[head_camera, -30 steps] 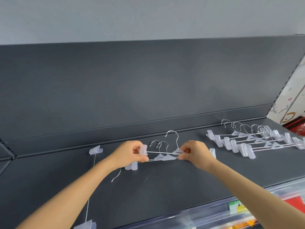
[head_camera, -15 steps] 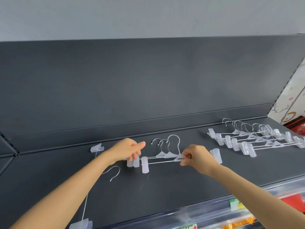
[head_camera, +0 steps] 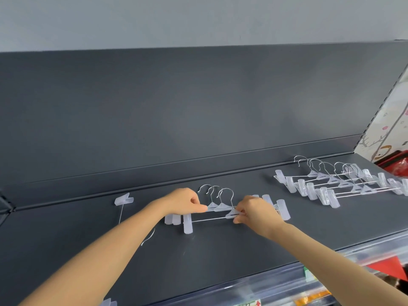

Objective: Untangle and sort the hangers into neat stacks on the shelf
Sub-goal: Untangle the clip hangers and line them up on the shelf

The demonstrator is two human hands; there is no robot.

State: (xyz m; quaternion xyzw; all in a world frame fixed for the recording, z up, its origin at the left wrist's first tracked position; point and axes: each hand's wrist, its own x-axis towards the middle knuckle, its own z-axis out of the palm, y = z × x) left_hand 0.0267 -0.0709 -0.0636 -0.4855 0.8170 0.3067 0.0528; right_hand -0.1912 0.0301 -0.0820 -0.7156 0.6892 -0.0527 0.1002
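Three clear plastic clip hangers with silver wire hooks (head_camera: 220, 207) lie overlapped at the centre of the frame on the dark grey metal shelf (head_camera: 220, 261), hooks pointing toward the grey back panel (head_camera: 198, 107). The left hand (head_camera: 185, 202) has its fingers curled, and its fingertips seem to pinch the bars of the rear ones just left of their hooks; the right hand (head_camera: 256, 212) is curled too, pinching the front hanger at its triangular middle piece, beside the hook.

At the right of the frame a loose row of the same hangers (head_camera: 331, 184) sits fanned and overlapping, well apart from the hands; at the left a single hanger (head_camera: 123, 199) lies end-on, running toward the lower edge.

As I read it, the step in hand is squaring this small set into one stack; the front hanger sits a little forward of the other two, its clips out of line. The next move calls for sliding it back until bars and clips align, without letting the hooks catch one another; after that the lone one at the left and the fanned row at the right look in need of gathering.
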